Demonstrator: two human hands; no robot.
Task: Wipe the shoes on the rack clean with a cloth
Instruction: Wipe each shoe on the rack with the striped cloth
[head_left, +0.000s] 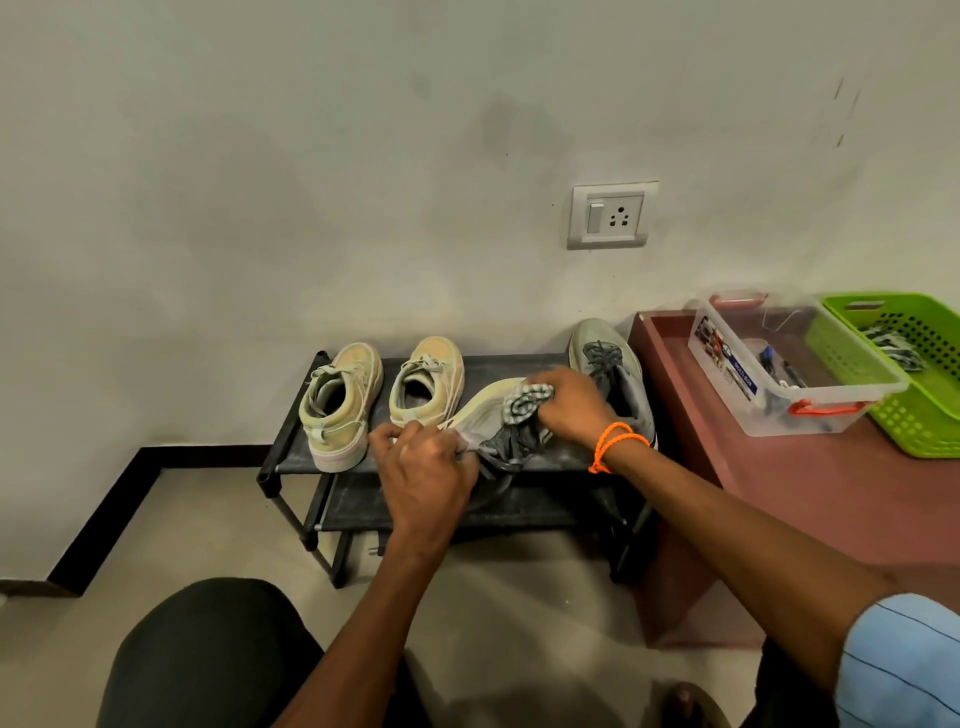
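A grey shoe (488, 415) lies tipped on its side on the top shelf of the black rack (519, 465), its pale sole turned up toward the wall and its dark laces (506, 449) spilling toward the front edge. The left hand (423, 465) holds the heel end — its grip is curled round the shoe there. The right hand (569, 402), an orange cord (615, 441) at its wrist, bunches a checked cloth (524, 402) in a closed grip and presses it against the upturned side of the shoe. Its grey mate (613, 374) stands upright just behind that hand, at the right end of the shelf. Two beige sneakers (343, 405) (428, 382) stand side by side at the left end, toes to the wall. To the right, a low reddish surface (779, 483) carries a clear plastic box (779, 364) and a green basket (914, 374), touching each other.
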